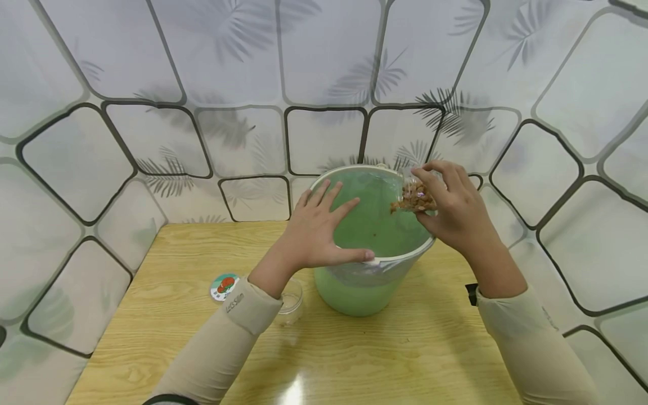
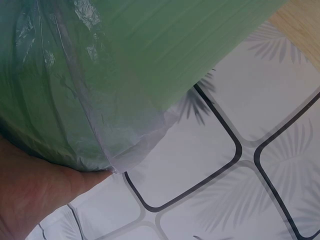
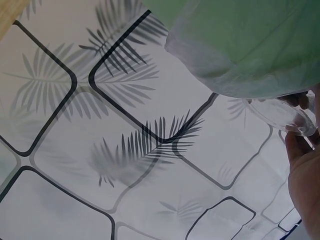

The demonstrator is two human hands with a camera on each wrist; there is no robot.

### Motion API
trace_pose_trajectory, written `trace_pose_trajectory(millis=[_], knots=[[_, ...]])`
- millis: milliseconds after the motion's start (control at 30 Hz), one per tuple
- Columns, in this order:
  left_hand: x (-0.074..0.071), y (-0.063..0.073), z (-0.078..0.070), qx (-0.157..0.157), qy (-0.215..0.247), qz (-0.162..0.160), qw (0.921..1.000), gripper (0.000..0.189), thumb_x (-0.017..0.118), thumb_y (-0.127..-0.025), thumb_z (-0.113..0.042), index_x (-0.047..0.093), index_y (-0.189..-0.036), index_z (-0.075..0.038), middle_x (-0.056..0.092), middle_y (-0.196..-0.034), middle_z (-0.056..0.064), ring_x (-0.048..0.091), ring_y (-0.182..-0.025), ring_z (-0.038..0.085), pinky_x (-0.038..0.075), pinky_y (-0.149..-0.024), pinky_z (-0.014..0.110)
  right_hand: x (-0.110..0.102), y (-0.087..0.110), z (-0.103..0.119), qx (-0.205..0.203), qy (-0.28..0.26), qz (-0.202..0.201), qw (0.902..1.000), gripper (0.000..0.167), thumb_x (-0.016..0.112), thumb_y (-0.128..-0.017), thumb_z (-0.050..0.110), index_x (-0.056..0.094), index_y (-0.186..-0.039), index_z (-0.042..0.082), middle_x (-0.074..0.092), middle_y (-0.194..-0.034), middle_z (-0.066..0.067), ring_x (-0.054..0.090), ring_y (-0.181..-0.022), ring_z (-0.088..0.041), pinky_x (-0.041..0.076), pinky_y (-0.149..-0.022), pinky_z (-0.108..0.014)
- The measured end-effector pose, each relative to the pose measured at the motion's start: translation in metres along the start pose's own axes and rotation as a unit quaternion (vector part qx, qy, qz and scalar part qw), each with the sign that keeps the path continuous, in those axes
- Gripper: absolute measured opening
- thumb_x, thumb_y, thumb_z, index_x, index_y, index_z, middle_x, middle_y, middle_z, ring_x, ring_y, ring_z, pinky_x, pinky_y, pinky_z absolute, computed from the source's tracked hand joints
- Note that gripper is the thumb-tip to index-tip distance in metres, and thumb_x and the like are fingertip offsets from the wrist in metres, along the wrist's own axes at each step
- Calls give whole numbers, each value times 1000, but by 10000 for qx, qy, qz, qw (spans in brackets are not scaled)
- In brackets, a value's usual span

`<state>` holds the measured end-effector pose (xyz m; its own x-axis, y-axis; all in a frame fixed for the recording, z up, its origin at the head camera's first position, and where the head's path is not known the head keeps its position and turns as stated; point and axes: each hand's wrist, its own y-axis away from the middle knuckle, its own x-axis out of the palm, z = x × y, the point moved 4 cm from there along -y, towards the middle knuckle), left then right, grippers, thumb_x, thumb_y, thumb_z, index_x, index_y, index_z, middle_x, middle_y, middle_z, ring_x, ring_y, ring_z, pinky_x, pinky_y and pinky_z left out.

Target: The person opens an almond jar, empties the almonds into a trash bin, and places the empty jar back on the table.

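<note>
A clear plastic jar (image 1: 417,194) with brown pieces inside is gripped by my right hand (image 1: 458,211). The jar lies tipped on its side over the right part of a green trash bin (image 1: 356,295), its mouth toward the left, with brown bits at the lower lip. In the right wrist view the jar's clear end (image 3: 280,115) shows beside the bin. My left hand (image 1: 316,230) spreads its straight fingers over the bin's left side, with the thumb on the front of the white rim (image 1: 400,257). A thin clear liner bag (image 2: 95,100) hangs over the rim.
A clear round container (image 1: 291,298) stands on the wooden table (image 1: 324,365) left of the bin, partly behind my left sleeve. Beside it lies a round lid with a red fruit picture (image 1: 224,286). A patterned wall covering (image 1: 243,140) rises behind and on both sides.
</note>
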<state>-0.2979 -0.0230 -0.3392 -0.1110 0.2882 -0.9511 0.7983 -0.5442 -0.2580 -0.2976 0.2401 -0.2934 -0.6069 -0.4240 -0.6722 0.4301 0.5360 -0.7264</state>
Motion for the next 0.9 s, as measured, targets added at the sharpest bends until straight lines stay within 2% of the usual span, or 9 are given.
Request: trace_pose_trajectory(millis=[233,900], knots=[[0,0,0,16,19,-43,10000,110,56,-81,-92,28,-170,-32,15,-179,15,6,-167,40,13,-130,69,-1,0,1,-17,65,11,10000,89,95,-63,-9,58,-144,0,55,-134,-30,53,-124,-51,50,-102,-63],[-1,1,0,-18,84,-33,10000,110,57,-81,-92,30,-169,-31,15,-179,15,5,-167,39,11,-131,68,1,-1,6,-7,71,250,9997,86,92,-66,-12,58,-144,2,52,-137,-28,52,-128,-49,51,-105,-62]])
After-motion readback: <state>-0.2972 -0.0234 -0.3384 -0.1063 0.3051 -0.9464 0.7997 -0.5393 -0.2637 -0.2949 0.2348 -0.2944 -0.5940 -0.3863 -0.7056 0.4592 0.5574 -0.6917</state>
